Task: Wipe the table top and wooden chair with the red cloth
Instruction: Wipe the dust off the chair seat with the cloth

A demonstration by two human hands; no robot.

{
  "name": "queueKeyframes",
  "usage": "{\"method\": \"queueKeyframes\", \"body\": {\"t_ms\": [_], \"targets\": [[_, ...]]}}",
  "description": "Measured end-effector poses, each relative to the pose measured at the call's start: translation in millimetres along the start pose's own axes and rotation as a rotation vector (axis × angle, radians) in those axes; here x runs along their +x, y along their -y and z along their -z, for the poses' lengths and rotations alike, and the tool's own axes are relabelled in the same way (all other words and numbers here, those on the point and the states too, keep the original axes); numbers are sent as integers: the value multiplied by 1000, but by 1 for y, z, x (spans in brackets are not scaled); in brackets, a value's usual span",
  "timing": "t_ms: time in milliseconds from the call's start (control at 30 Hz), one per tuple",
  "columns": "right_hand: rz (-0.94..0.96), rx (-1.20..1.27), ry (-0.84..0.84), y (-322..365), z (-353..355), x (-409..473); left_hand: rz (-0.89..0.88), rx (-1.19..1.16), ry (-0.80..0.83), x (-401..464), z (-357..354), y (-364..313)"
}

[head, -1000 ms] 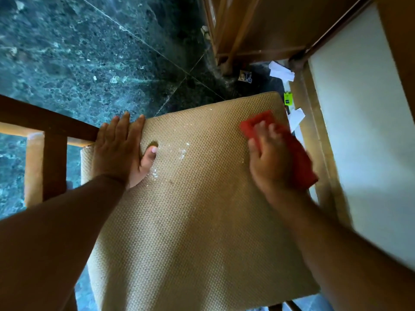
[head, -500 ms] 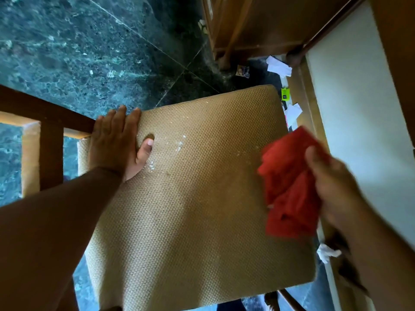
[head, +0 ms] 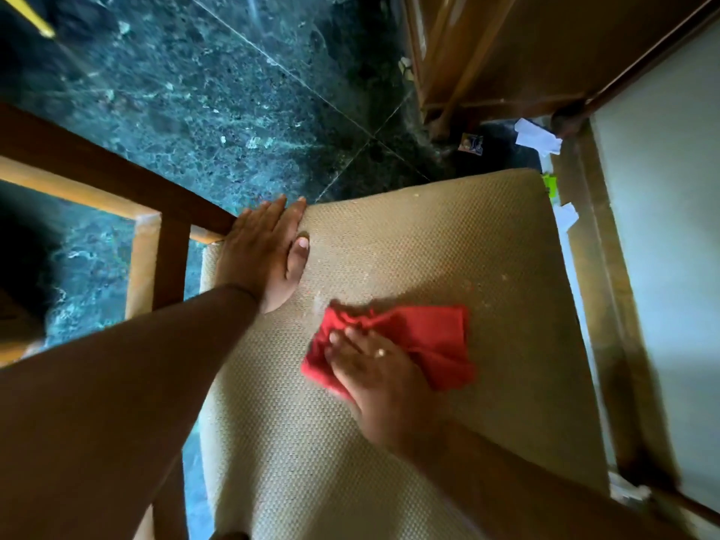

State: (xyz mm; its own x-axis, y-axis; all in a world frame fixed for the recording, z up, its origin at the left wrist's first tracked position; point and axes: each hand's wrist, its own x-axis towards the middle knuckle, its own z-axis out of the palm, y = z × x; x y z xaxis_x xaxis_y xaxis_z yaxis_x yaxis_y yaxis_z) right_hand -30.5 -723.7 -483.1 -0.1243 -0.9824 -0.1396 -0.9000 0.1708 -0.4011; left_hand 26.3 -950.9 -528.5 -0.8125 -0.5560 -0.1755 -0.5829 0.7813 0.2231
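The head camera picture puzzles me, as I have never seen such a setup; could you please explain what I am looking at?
There is no machine here: a person wears a wide-angle camera on the head, looking down at their own bare arms. Below is a wooden chair with a woven beige seat cushion, standing on a dark green stone floor. The left hand lies flat at the cushion's edge, beside the wooden frame. The right hand presses a red cloth onto the middle of the cushion, where pale specks show. Paper scraps lie on the floor beyond.
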Motion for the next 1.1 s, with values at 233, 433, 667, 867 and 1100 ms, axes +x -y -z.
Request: {"method": "queueKeyframes", "body": {"t_ms": [233,433,667,867,1100], "targets": [[-388,511,-132,-61,72,-8,4,49,14,-1,0,0],[-506,219,-347,-124,93,85,-1,9,-1,0,-4,1],[-157,-114,-219,3,2,57,-17,-247,5,8,7,7],[171,242,222,48,-4,-37,-1,-216,9,5,10,5],[-455,368,-236,-58,77,40,-27,-193,-87,5,4,7]]}}
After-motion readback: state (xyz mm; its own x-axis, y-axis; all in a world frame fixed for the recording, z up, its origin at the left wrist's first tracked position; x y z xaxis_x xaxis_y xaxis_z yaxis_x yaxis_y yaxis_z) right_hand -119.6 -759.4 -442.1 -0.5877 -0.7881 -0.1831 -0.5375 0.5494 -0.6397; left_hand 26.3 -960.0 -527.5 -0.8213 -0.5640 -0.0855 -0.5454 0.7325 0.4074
